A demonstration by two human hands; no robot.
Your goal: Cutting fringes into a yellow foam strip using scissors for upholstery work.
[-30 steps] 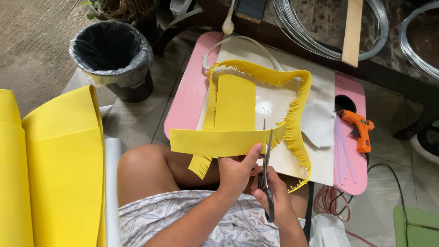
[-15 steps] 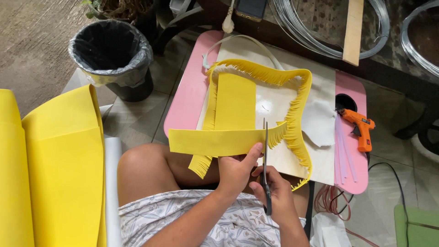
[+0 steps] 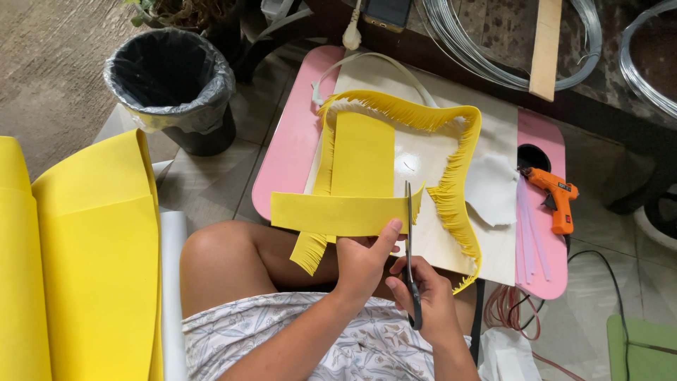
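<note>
Centrally placed: yellow foam strip (image 3: 338, 214), held flat and roughly level over the near edge of the pink table (image 3: 293, 152), above the bare knee (image 3: 211, 257). Pinched at its right lower edge by the left hand (image 3: 363, 262), thumb on top, remaining fingers curled underneath. Fringed at the right end, with scissors (image 3: 410, 247) standing nearly upright there, blades crossing the strip edge and close together. Gripped by the right hand (image 3: 430, 296), fingers closed through the handle loops. Just beyond the strip: long fringed yellow band (image 3: 451, 169) looped around a flat yellow rectangle (image 3: 363, 152), both resting on a cream board (image 3: 493, 127) that covers most of the table. Partly hidden by the strip: near end of the rectangle and a fringed tail (image 3: 310, 250) hanging below it. On the board's right side: white scrap (image 3: 493, 190); beside it, glue sticks (image 3: 530, 233) and an orange glue gun (image 3: 553, 194). Left of the table: black-lined waste bin (image 3: 169, 85) on the floor. Far left: large folded yellow foam sheets (image 3: 84, 261). At the upper right: coiled wire (image 3: 493, 42) and a wooden slat (image 3: 546, 46).
</note>
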